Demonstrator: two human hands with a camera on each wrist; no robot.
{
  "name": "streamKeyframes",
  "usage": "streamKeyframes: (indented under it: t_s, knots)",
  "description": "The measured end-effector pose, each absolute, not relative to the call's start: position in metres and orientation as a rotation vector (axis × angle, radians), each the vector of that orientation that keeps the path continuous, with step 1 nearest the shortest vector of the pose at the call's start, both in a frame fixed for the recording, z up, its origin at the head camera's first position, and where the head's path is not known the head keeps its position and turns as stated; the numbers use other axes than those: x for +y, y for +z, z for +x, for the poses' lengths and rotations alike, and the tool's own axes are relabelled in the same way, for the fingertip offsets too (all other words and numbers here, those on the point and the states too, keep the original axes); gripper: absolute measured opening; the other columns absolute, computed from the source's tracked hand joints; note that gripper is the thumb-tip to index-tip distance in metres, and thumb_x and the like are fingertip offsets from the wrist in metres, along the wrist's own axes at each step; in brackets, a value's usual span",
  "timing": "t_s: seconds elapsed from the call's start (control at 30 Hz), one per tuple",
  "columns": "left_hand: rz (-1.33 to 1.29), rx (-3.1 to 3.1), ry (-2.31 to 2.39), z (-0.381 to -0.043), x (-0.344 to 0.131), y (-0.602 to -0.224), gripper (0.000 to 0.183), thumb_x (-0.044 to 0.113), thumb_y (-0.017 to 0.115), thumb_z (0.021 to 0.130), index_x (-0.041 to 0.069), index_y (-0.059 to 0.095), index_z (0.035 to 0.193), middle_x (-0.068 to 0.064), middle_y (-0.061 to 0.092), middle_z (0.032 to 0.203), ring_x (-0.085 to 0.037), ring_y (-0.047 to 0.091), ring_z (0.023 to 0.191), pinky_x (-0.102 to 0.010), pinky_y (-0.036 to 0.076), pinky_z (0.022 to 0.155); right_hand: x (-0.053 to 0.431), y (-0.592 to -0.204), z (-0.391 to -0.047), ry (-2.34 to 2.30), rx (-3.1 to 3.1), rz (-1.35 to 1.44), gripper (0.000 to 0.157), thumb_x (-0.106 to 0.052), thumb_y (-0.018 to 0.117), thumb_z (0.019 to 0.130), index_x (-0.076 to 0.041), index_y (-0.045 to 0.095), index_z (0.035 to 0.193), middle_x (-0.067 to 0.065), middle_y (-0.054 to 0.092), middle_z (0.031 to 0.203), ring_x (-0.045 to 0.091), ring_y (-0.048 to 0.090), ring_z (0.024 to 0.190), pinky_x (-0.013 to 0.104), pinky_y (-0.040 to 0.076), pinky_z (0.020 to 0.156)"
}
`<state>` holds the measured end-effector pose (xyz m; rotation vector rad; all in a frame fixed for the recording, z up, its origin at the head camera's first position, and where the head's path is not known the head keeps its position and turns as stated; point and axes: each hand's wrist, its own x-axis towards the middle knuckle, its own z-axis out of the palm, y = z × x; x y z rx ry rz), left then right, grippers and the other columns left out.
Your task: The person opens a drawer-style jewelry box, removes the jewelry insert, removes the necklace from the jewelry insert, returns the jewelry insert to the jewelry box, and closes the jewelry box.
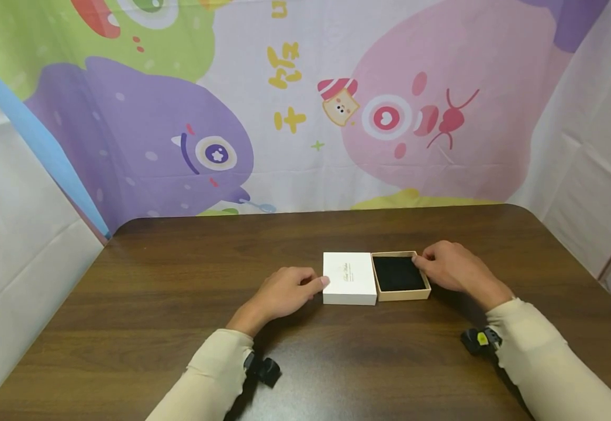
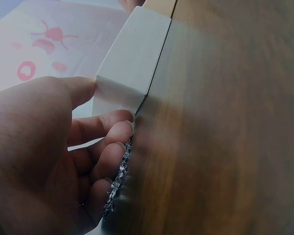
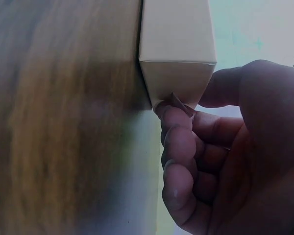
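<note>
A white box lid (image 1: 348, 278) with small gold lettering lies on the table, side by side with a tan box base (image 1: 404, 295). Black padding (image 1: 400, 273) fills the base. My left hand (image 1: 286, 290) is at the lid's left side, thumb at its top edge, index fingertip low against the side, other fingers loosely bent. Along those fingertips runs a dark, glittering, chain-like strip (image 2: 118, 181). With my right hand (image 1: 454, 266) I pinch the base's right wall, thumb over the rim and fingers outside. A small pointed flap (image 3: 180, 103) sticks out at those fingers.
The brown wooden table (image 1: 179, 263) reaches back to a cartoon-printed curtain (image 1: 294, 158). Pale cloth walls (image 1: 21, 234) hang at both sides. Each wrist carries a small black camera (image 1: 269, 372).
</note>
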<state>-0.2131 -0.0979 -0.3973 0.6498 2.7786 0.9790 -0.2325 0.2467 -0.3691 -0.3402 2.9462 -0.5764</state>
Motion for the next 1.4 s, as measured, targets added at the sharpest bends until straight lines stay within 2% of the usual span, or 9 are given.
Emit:
streamKeyframes:
  t_s: [0.33, 0.63, 1.4]
  knots:
    - [0.620, 2.781, 0.963, -0.2110, -0.0977, -0.3980, 0.042, 0.053, 0.053, 0.100, 0.021, 0.063, 0.075, 0.007, 0.058, 0.067, -0.011, 0.052, 0.062, -0.032, 0.041, 0.060, 0.2455, -0.3704, -0.2319, -0.578, 2.925, -0.374, 0.046, -0.035, 0.050, 0.104, -0.015, 0.056, 0.063, -0.003, 0.049, 0.058, 0.016, 0.045, 0.054, 0.032, 0.034, 0.054]
    - [0.634, 2.782, 0.978, -0.2074, -0.0988, -0.3999, 0.042, 0.052, 0.053, 0.100, 0.021, 0.061, 0.074, 0.007, 0.056, 0.065, -0.011, 0.050, 0.060, -0.032, 0.040, 0.058, 0.2439, -0.3753, -0.2301, -0.601, 2.937, -0.489, 0.036, -0.029, 0.055, 0.101, -0.016, 0.054, 0.067, -0.003, 0.048, 0.062, 0.015, 0.046, 0.057, 0.032, 0.035, 0.055]
    - [0.633, 2.768, 0.989, -0.2109, -0.0973, -0.3947, 0.042, 0.051, 0.053, 0.101, 0.020, 0.063, 0.074, 0.006, 0.057, 0.066, -0.011, 0.050, 0.061, -0.031, 0.040, 0.059, 0.2460, -0.3717, -0.2326, -0.619, 2.942, -0.511, 0.031, -0.025, 0.055, 0.100, -0.016, 0.056, 0.070, -0.004, 0.052, 0.065, 0.015, 0.048, 0.059, 0.033, 0.037, 0.056]
